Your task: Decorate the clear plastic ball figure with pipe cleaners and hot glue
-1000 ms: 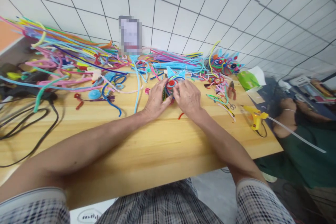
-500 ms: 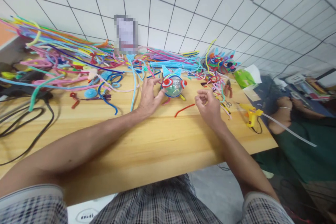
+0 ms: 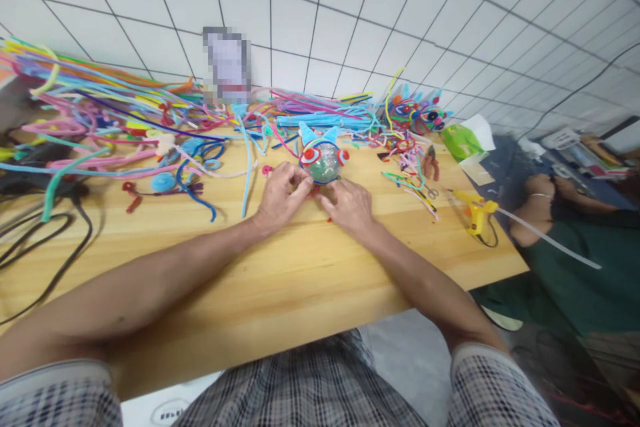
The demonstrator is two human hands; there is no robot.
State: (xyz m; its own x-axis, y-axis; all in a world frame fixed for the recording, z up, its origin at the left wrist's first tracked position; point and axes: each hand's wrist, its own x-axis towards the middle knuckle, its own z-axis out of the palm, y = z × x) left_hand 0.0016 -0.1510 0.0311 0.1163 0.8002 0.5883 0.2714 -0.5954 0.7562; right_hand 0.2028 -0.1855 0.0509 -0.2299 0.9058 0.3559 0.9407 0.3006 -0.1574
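Observation:
A clear ball ornament [image 3: 327, 165] with light-blue pipe-cleaner ears and red-and-white coiled eyes stands on the wooden table, a blue band round it. My left hand [image 3: 284, 195] is closed in a pinch against its lower left side; what lies between thumb and fingers is hidden. At the ball's lower front, my right hand [image 3: 349, 205] is closed on a red pipe cleaner [image 3: 329, 219], of which only small bits show by the fingertips. The two hands nearly meet below the ball.
Piles of coloured pipe cleaners [image 3: 125, 97] line the wall. Two finished-looking ornaments [image 3: 417, 113] stand at the back right. Pliers [image 3: 431, 165], scissors [image 3: 432, 193] and a yellow glue gun [image 3: 477, 213] lie on the right. Black cables [image 3: 75, 247] coil at left. Another person's arm [image 3: 535, 210] is at far right.
My right hand has moved left to the front of the ball, bringing the red pipe cleaner with it. My left hand has drawn its fingers together at the ball's lower side.

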